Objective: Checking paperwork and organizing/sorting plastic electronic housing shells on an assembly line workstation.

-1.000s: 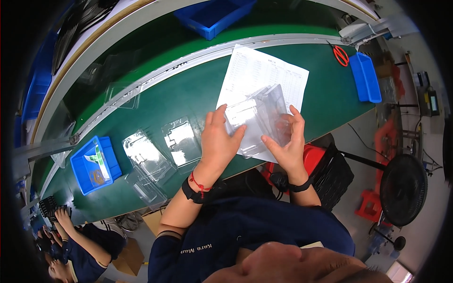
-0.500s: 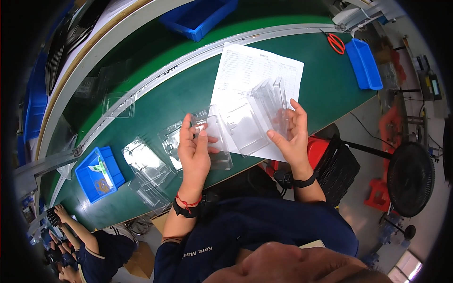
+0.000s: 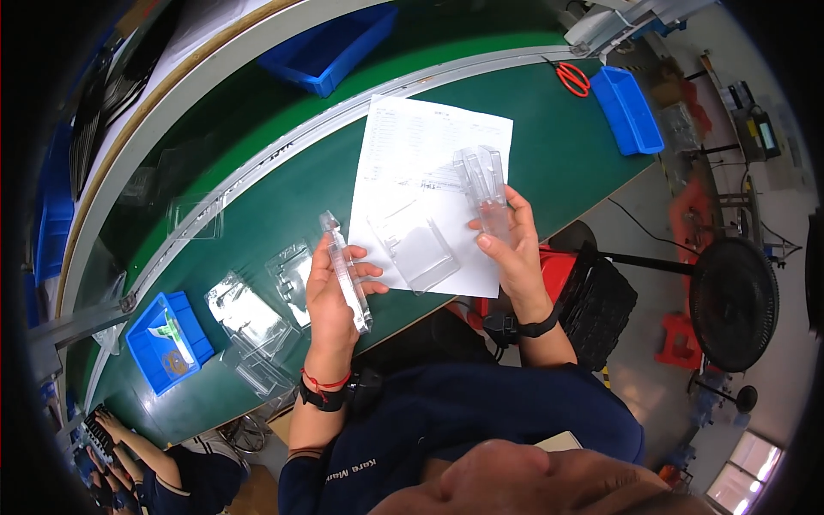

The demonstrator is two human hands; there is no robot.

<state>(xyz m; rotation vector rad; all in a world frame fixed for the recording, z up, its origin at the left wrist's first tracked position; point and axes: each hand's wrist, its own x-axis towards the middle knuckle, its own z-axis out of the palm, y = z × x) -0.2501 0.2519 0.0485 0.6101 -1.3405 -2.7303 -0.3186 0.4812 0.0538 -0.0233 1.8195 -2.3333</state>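
My left hand (image 3: 335, 287) grips a clear plastic tray (image 3: 348, 279) turned on its edge, with the thumb hidden behind it and the fingers curled past its right side. In my right hand (image 3: 512, 257) is a stack of clear plastic trays (image 3: 485, 184), held upright near its lower end between thumb and fingers. Between the hands, a single clear tray (image 3: 425, 253) lies flat on a printed white sheet (image 3: 403, 154). Left of my left hand, more clear trays (image 3: 249, 313) rest on the green table, some overlapping.
A blue bin (image 3: 169, 343) with a green-white packet and brown rings stands on the left. Red-handled scissors (image 3: 572, 79) and another blue bin (image 3: 628, 112) sit at the far right. Beyond the metal rail is a larger blue bin (image 3: 330, 51). A person (image 3: 184, 468) works at lower left.
My left hand has tilted its tray from flat to edge-on. My right hand has turned its stack edge-on and moved it off the tray on the paper. The whole view has shifted slightly.
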